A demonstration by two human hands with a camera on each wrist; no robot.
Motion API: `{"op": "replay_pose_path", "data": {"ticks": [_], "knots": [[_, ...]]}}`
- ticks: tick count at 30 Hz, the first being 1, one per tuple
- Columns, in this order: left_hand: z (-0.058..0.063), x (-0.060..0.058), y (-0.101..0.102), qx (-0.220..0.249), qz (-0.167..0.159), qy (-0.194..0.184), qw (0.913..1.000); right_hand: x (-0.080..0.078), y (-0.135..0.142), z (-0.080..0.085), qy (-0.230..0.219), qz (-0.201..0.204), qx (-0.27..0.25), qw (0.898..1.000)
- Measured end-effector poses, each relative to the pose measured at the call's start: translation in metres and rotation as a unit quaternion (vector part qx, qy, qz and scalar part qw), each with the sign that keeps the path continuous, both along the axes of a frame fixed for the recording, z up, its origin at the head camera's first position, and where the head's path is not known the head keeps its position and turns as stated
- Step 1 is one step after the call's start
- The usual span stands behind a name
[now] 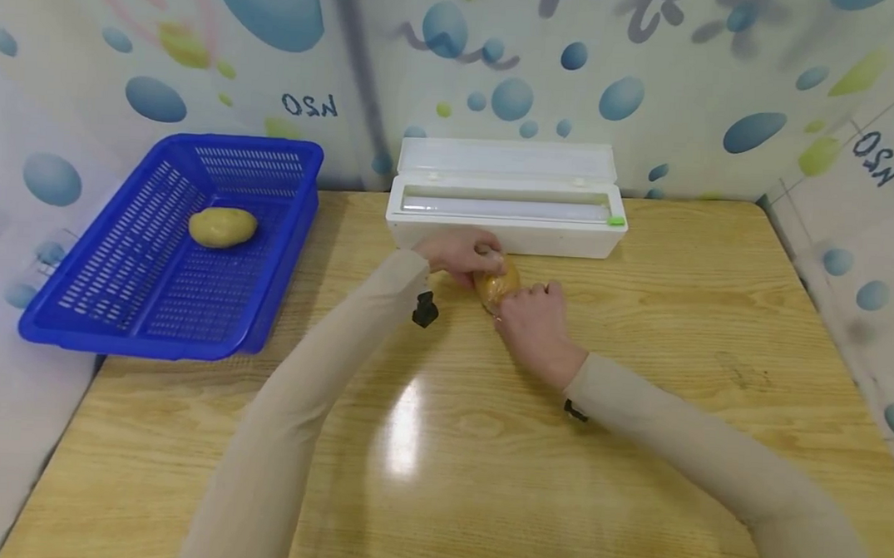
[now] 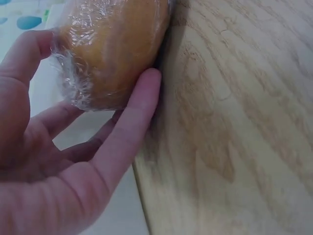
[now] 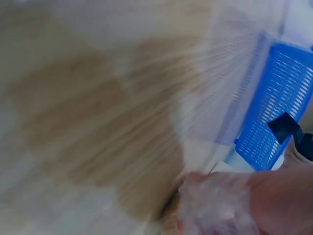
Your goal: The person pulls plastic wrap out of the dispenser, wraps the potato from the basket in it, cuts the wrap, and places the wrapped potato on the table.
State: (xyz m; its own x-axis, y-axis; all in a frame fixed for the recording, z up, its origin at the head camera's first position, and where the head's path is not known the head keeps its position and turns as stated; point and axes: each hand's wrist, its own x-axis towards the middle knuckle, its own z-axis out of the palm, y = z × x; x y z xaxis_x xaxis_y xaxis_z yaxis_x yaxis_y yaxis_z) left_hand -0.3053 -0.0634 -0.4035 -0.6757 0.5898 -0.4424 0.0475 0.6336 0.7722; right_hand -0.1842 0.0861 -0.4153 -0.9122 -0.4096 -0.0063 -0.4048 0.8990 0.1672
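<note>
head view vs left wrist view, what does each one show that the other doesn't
Only the head view: the blue basket, the potato in it, the right hand and the sleeves.

Only the left wrist view: the palm side of the left hand and the fine wrinkles in the film.

Both: the left hand at the wrapped item, the table, the spotted wall and at least part of the white box.

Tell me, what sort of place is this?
Probably a small indoor workstation, possibly a recording booth: pale, blue-spotted walls stand behind and beside a wood-grained table, which bears a long white box with its lid raised.
</note>
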Motion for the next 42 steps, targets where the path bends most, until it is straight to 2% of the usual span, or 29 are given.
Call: {"op": "replay_pose_path", "data": {"ticks": [2,4,8,10,12,14,17,19,23,25,26,29,31,32,33,34,35,37,39,42], "knots": [[-0.002,-0.001,0.0,0.01,0.006,-0.001,0.9999,-0.002,-0.001,0.0,0.011,0.026,0.024,0.999],[-0.005,-0.001,0.001,0.015,0.009,0.004,0.9998,-0.004,-0.002,-0.002,0.057,0.072,0.049,0.995],[-0.006,0.0,0.002,0.008,0.001,0.039,0.9992,-0.009,-0.007,-0.002,0.117,0.163,0.135,0.97],[-0.007,0.0,0.002,0.012,-0.004,0.047,0.9988,-0.011,-0.012,0.001,0.11,0.197,0.185,0.956],[-0.009,0.0,0.001,0.023,-0.008,0.047,0.9986,-0.009,-0.018,0.004,0.09,0.22,0.255,0.937],[-0.009,-0.001,0.001,0.03,-0.019,0.053,0.998,-0.007,-0.024,0.004,0.096,0.236,0.325,0.911],[-0.011,-0.002,0.0,0.032,-0.034,0.063,0.997,-0.003,-0.032,0.004,0.105,0.257,0.418,0.865],[-0.011,-0.003,-0.001,0.029,-0.044,0.074,0.9959,-0.002,-0.034,0.003,0.118,0.265,0.444,0.848],[-0.011,-0.004,0.0,0.023,-0.055,0.088,0.9943,0.0,-0.034,0.002,0.137,0.28,0.456,0.834],[-0.009,-0.004,0.001,0.016,-0.056,0.089,0.9943,0.0,-0.032,0.002,0.14,0.292,0.48,0.815],[-0.008,-0.003,0.002,0.013,-0.055,0.086,0.9947,0.0,-0.032,0.003,0.144,0.299,0.501,0.799],[-0.004,-0.002,0.006,0.002,-0.052,0.072,0.996,0.0,-0.031,0.005,0.144,0.327,0.568,0.742],[-0.002,-0.001,0.009,-0.002,-0.047,0.059,0.9971,0.0,-0.032,0.007,0.141,0.339,0.596,0.714],[-0.001,-0.001,0.01,-0.003,-0.046,0.054,0.9975,0.0,-0.032,0.007,0.139,0.342,0.601,0.709],[-0.001,-0.001,0.012,-0.004,-0.045,0.05,0.9977,0.0,-0.033,0.008,0.135,0.344,0.6,0.71],[0.0,-0.001,0.013,-0.002,-0.045,0.044,0.998,0.0,-0.033,0.009,0.133,0.344,0.591,0.717],[0.0,-0.001,0.014,-0.001,-0.041,0.036,0.9985,0.0,-0.032,0.009,0.134,0.342,0.581,0.726],[0.0,-0.001,0.015,0.003,-0.034,0.022,0.9992,0.001,-0.03,0.011,0.135,0.336,0.549,0.753],[-0.001,-0.002,0.015,0.006,-0.03,0.014,0.9994,0.002,-0.028,0.013,0.142,0.333,0.495,0.79],[-0.001,-0.003,0.016,0.009,-0.027,0.004,0.9996,0.007,-0.023,0.022,0.151,0.325,0.369,0.858]]}}
